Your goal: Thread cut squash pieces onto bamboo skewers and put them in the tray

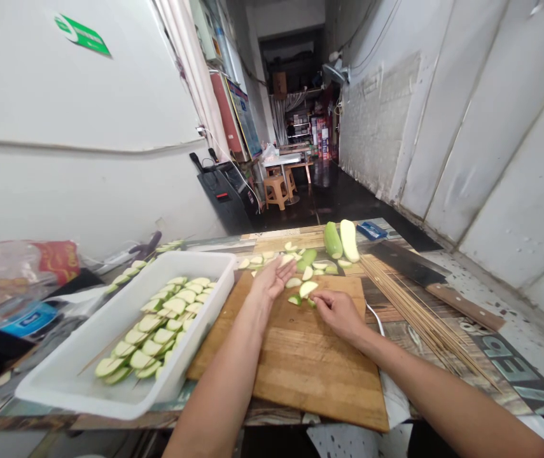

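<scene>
My left hand (272,278) is above the far part of a wooden cutting board (300,369), palm turned up and fingers stretched out. A pale slice (287,259) shows at its fingertips; whether it is held I cannot tell. My right hand (337,310) is low over the board, its fingers pinched at the edge of a zucchini slice (308,289) with white flesh and green skin. More slices (293,282) lie around both hands. Behind the board stand two zucchini pieces (333,240), one with its pale cut face showing.
A white plastic tray (224,267) with rows of skewered slices (157,324) stands left. Right of the board lie bamboo skewers (410,318) and a cleaver (462,305) with a wooden handle. A blue packet (371,230) lies at the table's far edge; plastic bags (18,280) are far left.
</scene>
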The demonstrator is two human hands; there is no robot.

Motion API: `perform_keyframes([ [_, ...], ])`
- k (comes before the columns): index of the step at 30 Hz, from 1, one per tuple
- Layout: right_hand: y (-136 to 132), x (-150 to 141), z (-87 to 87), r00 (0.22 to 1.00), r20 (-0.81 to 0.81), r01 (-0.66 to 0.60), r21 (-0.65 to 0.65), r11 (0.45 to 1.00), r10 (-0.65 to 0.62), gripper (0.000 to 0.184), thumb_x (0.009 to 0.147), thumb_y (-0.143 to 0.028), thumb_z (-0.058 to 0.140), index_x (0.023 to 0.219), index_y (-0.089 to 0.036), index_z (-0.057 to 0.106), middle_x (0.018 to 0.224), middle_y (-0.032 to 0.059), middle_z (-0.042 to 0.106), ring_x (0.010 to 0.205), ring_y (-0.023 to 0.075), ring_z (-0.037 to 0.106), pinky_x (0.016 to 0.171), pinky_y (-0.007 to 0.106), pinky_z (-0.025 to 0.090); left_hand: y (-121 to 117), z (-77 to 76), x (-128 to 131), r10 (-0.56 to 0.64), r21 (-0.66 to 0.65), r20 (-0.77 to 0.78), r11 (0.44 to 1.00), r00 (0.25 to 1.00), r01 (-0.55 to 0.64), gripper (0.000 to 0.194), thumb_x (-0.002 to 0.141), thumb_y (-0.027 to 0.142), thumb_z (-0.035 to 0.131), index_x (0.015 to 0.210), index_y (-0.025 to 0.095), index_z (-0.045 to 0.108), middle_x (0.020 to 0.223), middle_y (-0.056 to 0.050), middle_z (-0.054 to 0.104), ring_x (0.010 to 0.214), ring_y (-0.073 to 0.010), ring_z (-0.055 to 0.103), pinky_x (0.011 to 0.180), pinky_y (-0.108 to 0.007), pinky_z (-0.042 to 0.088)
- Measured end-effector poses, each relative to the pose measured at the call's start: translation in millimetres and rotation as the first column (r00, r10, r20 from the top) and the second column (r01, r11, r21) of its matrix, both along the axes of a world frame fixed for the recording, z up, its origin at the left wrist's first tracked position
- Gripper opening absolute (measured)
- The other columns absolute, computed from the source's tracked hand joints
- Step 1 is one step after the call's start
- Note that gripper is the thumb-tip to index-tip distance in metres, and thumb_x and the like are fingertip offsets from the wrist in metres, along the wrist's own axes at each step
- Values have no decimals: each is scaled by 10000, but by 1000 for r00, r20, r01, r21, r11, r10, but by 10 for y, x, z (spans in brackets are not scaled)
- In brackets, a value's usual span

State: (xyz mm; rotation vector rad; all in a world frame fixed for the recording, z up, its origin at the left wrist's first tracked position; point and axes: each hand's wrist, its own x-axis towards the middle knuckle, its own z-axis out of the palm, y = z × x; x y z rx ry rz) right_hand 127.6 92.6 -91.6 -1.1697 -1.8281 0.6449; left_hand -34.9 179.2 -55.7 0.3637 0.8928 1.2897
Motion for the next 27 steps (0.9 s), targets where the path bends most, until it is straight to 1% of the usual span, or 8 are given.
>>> perform_keyframes([
  [3,2,-7,-26,1000,-4,13,5,1000,-13,246,820,-212,419,698,-178,630,631,-4,615,598,130,554,571,210,382,-3,-2,21,24,13,-19,1000,1000,-23,35,803,98,517,834,101,501,900,-200,645,876,-250,639,669,-307,554],
  [7,-2,-21,-41,999,-26,45,14,999,-45,237,817,-210,427,713,-176,638,643,4,628,593,130,554,571,209,387,-12,6,49,26,-12,-12,1000,1000,-26,35,799,93,518,832,100,506,869,-189,652,851,-237,647,665,-297,555],
  [14,-32,-22,23,999,-7,46,14,999,-46,246,819,-204,424,736,-176,653,674,18,652,616,141,572,586,215,398,-30,21,78,22,-23,-29,999,999,-23,42,790,83,522,824,102,507,853,-176,656,820,-227,654,662,-293,555],
  [21,-30,-33,41,998,-22,54,9,999,-54,250,817,-205,420,741,-180,656,688,22,662,633,148,583,601,221,409,-30,9,91,20,-5,-6,1000,1000,-20,42,781,75,527,810,98,508,890,-198,648,856,-238,644,695,-301,550],
  [27,-35,-38,67,997,-28,73,-8,997,-73,236,810,-196,434,761,-171,663,698,24,668,635,149,588,596,224,407,-19,-14,107,9,5,-18,1000,1000,-9,51,783,71,522,806,108,495,876,-183,651,865,-234,642,694,-302,552],
])
